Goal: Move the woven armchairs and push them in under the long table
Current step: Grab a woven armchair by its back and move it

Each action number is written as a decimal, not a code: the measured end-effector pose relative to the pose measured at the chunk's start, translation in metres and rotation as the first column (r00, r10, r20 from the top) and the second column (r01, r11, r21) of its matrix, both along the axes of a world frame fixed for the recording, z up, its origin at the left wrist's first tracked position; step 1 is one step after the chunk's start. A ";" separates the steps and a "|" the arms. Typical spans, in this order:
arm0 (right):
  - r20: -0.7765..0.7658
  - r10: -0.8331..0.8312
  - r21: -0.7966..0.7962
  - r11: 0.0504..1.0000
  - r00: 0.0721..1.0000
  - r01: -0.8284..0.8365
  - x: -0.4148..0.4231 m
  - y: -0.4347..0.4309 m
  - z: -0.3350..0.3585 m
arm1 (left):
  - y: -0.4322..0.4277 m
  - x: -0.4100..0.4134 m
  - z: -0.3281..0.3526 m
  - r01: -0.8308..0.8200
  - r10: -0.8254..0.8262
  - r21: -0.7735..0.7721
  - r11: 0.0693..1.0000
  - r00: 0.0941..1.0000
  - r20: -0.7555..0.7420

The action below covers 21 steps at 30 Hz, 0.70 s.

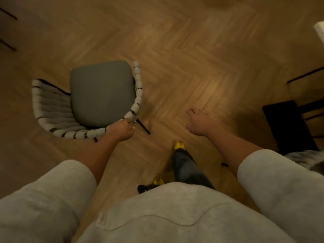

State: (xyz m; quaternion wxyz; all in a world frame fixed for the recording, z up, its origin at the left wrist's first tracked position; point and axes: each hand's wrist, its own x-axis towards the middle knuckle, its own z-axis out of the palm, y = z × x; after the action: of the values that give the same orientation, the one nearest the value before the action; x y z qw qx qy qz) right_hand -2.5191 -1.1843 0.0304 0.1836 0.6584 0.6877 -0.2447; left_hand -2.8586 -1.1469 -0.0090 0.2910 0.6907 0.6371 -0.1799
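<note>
Nearest: 1 pale grey top (175,216), both sleeves pushed up bare forearms; beneath it 1 dark jeans leg (185,167) and 2 yellow shoes (179,144) on the herringbone wood floor (201,58). Left hand (122,129): fingers curled round the pale corded rim of the woven armchair (52,109), gripping at the near right bend of that rim, just above 1 black chair leg (142,126). From the grip the chair extends away and to the left: grey seat cushion (101,92) just beyond the knuckles, woven back curving along the near and left sides, open front facing away. Chair stands on open floor. Right hand (199,122): over bare floor, well apart from the chair, fingers loosely bent, holding nothing. Right edge: 1 dark piece of furniture (287,125), blurred. Far left: 2 thin black legs (7,14). Far right: 1 white edge (320,30), too cropped to identify
</note>
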 end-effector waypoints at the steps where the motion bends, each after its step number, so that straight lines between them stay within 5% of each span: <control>1: -0.005 0.032 -0.005 0.999 0.999 -0.032 -0.006 0.013 -0.004 | 0.003 -0.010 -0.007 -0.024 0.024 0.005 1.000 1.000 0.001; 12: -0.101 0.265 -0.064 0.960 0.959 -0.272 -0.129 0.107 -0.025 | 0.000 -0.134 -0.038 -0.144 0.156 0.095 0.985 0.979 -0.134; 21: -0.112 0.300 0.003 0.953 0.947 -0.302 -0.277 0.103 -0.069 | 0.016 -0.280 -0.061 0.180 -0.173 0.002 0.984 0.947 -0.271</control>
State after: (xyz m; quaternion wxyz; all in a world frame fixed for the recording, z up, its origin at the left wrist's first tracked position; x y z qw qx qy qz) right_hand -2.7958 -1.0813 -0.0382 0.1849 0.5298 0.7874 -0.2551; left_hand -3.1383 -1.1307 -0.0698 0.1748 0.7178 0.6089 -0.2891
